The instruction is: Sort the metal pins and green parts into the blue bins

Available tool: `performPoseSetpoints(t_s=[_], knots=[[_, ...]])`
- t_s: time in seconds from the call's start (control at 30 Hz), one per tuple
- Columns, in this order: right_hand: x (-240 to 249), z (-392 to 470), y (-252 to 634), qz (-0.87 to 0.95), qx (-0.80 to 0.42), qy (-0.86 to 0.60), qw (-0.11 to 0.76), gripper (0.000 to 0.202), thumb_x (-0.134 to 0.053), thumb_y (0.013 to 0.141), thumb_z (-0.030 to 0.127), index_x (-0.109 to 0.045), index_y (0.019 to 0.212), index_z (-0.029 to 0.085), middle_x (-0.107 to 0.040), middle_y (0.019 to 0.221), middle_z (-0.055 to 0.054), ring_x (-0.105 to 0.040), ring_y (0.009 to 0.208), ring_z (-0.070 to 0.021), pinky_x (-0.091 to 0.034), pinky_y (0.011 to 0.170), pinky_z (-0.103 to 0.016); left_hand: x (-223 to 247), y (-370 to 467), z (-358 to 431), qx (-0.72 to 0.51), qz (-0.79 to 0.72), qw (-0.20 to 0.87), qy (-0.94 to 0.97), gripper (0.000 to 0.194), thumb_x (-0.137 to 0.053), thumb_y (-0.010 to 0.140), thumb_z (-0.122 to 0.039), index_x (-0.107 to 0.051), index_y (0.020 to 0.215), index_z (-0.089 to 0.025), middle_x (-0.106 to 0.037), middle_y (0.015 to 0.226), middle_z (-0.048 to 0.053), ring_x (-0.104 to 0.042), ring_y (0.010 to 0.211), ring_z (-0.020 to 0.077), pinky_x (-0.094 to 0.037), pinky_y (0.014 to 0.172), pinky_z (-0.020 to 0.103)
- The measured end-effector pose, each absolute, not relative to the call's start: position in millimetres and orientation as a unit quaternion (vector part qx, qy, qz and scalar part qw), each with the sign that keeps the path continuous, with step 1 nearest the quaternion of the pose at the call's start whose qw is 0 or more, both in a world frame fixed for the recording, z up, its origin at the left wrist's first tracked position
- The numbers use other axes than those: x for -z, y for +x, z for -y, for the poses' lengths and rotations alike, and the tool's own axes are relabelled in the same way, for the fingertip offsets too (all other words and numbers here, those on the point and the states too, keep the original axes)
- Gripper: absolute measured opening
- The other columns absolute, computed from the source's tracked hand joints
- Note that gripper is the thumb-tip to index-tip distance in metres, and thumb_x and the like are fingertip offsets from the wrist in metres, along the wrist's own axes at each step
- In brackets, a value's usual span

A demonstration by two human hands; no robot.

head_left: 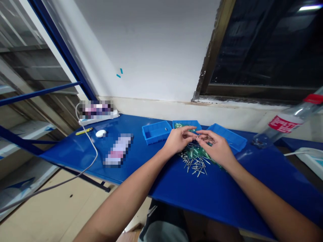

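My left hand (178,138) and my right hand (215,146) meet above the blue table, fingertips almost touching. Both are closed in a pinch around something small and shiny, too small to make out. Just below them lies a loose pile of thin metal pins (198,165), some with a thicker end. Small translucent green pieces (193,153) are heaped behind the pins, partly covered by my hands. Behind my fingers stands a blue bin (185,123) with pale green pieces in it. A second blue bin (156,132) on the left holds a small metal part.
A third blue bin (230,137) is at the right, partly behind my right hand. A plastic bottle (285,124) with a red cap leans beyond it. On the left are a yellow cutter (84,131), a white case (101,133), a blurred phone-like object (118,150) and a cable (94,148).
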State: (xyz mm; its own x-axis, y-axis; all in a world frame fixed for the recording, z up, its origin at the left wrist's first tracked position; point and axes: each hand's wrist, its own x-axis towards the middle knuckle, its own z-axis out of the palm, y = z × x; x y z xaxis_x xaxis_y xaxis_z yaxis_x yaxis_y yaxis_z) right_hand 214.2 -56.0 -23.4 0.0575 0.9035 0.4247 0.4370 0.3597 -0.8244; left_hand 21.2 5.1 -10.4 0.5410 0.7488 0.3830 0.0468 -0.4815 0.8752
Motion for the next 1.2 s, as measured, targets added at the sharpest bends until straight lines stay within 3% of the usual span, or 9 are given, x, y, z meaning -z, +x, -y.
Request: performPoseSetpoints(t_s=[0.1,0.23,0.37,0.53,0.77,1.0,1.2], knots=[[21.0,57.4,215.0,0.652,-0.173,-0.544,0.498,0.026,-0.068,0.095,0.044,-0.077,0.106,0.023,-0.081,0.101,-0.008,-0.076,0.085,-0.0248,-0.061,0.079,-0.039,7.3,20.9,-2.9,-0.397,-0.274,0.383,0.788,0.047,-0.067,0.092,-0.013,-0.064,0.139,-0.017,-0.081,0.11,0.01,-0.078,0.098,0.0202,-0.063,0.092,0.036],[14.8,59.4,213.5,0.665,-0.073,-0.548,0.502,0.023,-0.067,0.096,0.042,-0.078,0.101,0.023,-0.08,0.099,-0.007,-0.073,0.075,-0.0222,-0.059,0.073,-0.036,1.0,18.8,0.2,-0.391,-0.308,0.251,0.83,0.032,-0.064,0.098,-0.027,-0.074,0.127,-0.016,-0.08,0.108,0.01,-0.075,0.088,0.0194,-0.061,0.087,0.036],[13.8,58.9,212.4,0.7,-0.034,-0.504,0.504,0.016,-0.067,0.096,0.036,-0.077,0.095,0.023,-0.078,0.097,-0.007,-0.069,0.074,-0.0207,-0.057,0.072,-0.035,-1.3,18.1,2.3,-0.376,-0.298,0.325,0.815,0.035,-0.06,0.102,-0.039,-0.076,0.125,-0.018,-0.082,0.106,0.008,-0.076,0.086,0.0189,-0.062,0.083,0.034],[19.8,55.7,214.2,0.713,-0.058,-0.498,0.491,0.012,-0.07,0.092,0.032,-0.076,0.095,0.023,-0.077,0.1,-0.006,-0.068,0.072,-0.0196,-0.058,0.072,-0.037,4.2,20.2,-2.1,-0.407,-0.296,0.414,0.758,0.027,-0.074,0.092,-0.033,-0.081,0.114,-0.019,-0.081,0.114,0.008,-0.078,0.104,0.0223,-0.062,0.098,0.037],[25.3,53.6,214.0,0.666,-0.147,-0.531,0.502,0.013,-0.073,0.089,0.034,-0.077,0.096,0.023,-0.079,0.099,-0.006,-0.073,0.081,-0.0229,-0.06,0.081,-0.04,11.7,23.3,-6.6,-0.424,-0.32,0.472,0.703,0.021,-0.081,0.085,-0.032,-0.083,0.1,-0.018,-0.082,0.103,0.009,-0.079,0.096,0.0227,-0.063,0.095,0.04],[21.3,54.8,212.1,0.623,-0.217,-0.52,0.543,0.034,-0.072,0.094,0.046,-0.072,0.117,0.022,-0.077,0.103,-0.009,-0.074,0.09,-0.0237,-0.061,0.081,-0.038,17.5,28.2,-7.2,-0.466,-0.269,0.531,0.655,0.024,-0.087,0.075,-0.02,-0.068,0.088,-0.014,-0.079,0.09,0.007,-0.077,0.085,0.0164,-0.062,0.086,0.034],[17.5,54.5,212.0,0.673,-0.178,-0.498,0.517,0.028,-0.071,0.094,0.048,-0.081,0.102,0.024,-0.075,0.099,-0.008,-0.071,0.084,-0.0226,-0.06,0.075,-0.036,19.1,26.5,-9.2,-0.454,-0.264,0.508,0.683,0.021,-0.08,0.077,-0.011,-0.061,0.085,-0.014,-0.075,0.085,0.004,-0.073,0.078,0.0128,-0.06,0.078,0.028]])
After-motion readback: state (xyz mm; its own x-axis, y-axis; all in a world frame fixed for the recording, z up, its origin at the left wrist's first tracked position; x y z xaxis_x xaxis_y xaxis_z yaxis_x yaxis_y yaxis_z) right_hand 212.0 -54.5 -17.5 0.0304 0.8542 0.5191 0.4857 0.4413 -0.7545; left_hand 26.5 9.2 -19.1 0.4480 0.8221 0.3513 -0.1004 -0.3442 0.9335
